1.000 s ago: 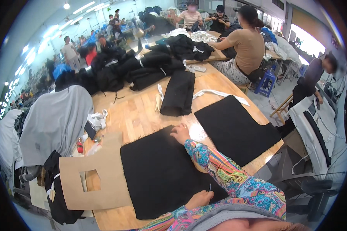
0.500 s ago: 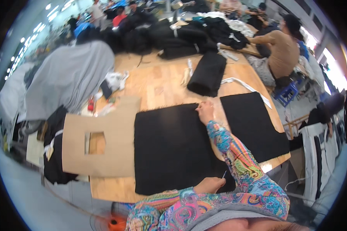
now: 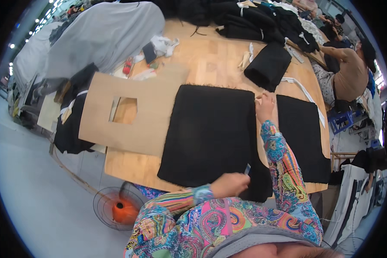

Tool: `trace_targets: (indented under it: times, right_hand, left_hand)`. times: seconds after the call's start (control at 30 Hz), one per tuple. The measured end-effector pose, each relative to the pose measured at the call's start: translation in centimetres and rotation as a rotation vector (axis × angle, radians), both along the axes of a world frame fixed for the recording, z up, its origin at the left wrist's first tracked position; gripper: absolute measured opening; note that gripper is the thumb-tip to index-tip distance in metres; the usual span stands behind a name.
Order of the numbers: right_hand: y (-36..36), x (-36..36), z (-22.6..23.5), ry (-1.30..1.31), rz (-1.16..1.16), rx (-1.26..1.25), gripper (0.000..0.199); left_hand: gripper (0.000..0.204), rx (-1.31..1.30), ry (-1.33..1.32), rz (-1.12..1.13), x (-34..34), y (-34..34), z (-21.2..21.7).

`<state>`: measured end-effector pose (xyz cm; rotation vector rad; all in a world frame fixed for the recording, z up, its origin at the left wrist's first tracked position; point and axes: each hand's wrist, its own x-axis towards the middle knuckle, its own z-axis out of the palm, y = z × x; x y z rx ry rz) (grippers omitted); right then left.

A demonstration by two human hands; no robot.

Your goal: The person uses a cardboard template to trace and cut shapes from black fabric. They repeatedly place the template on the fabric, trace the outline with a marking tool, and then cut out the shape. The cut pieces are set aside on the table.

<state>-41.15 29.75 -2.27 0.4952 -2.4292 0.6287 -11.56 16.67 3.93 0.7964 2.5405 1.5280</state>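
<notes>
A black fabric panel (image 3: 210,133) with frayed edges lies flat on the wooden table in front of me. At its far right corner my right hand (image 3: 265,106) has its fingers closed on the fabric's edge. My left hand (image 3: 231,185) is closed over the panel's near part, around a thin, pale blue-grey stick-like tool (image 3: 247,169) whose tip points up; its exact kind is too small to tell. Right of my right forearm lies a second black fabric panel (image 3: 303,137), with a beige strip (image 3: 271,129) showing between the two.
A cardboard template (image 3: 94,107) with a cut-out lies on the left. Beyond are a folded black cloth bundle (image 3: 268,64), a white strip (image 3: 303,88) and a grey-covered heap (image 3: 103,38). An orange fan (image 3: 122,210) stands on the floor, lower left. A person (image 3: 350,75) sits at the right.
My view has tilted down and turned left, so the table appears higher and farther right. My left hand has shifted slightly away from the panel's near right corner. My right hand stays at the far corner.
</notes>
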Motion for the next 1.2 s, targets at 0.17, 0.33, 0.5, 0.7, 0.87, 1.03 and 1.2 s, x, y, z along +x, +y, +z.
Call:
trace_targets:
  times: [0.17,0.33,0.5,0.7,0.87,1.03,1.2]
  right_hand:
    - [-1.9,7.1,5.4,-0.123,0.284,-0.171,0.013]
    - [-6.6,17.6,12.5,-0.357,0.765,-0.324,0.018]
    - [-9.9,23.4,22.0,-0.424,1.559,-0.721,0.028]
    - [-12.0,25.8,24.7,-0.452,1.847,-1.288,0.023]
    - [-12.5,26.6,24.9,-0.485,1.824,-1.421,0.014]
    - [-11.7,25.3,24.8,-0.461,1.851,-1.296,0.017]
    - [-8.4,21.1,19.8,-0.500,1.173,-1.007,0.020]
  left_hand:
    - [0.020,0.491,0.078,1.220,2.3,-14.4,-0.1]
    - [0.025,0.614,0.304,1.832,6.2,-28.5,-4.4]
    - [0.033,0.735,0.148,1.965,6.2,-31.1,-4.6]
    - [0.028,0.899,0.118,1.890,4.8,-32.4,-6.0]
    - [0.021,0.564,0.377,1.967,3.6,-32.5,-5.5]
    - [0.024,0.471,0.708,1.857,2.6,-31.1,0.6]
    - [0.026,0.421,0.981,1.533,0.6,-28.3,6.8]
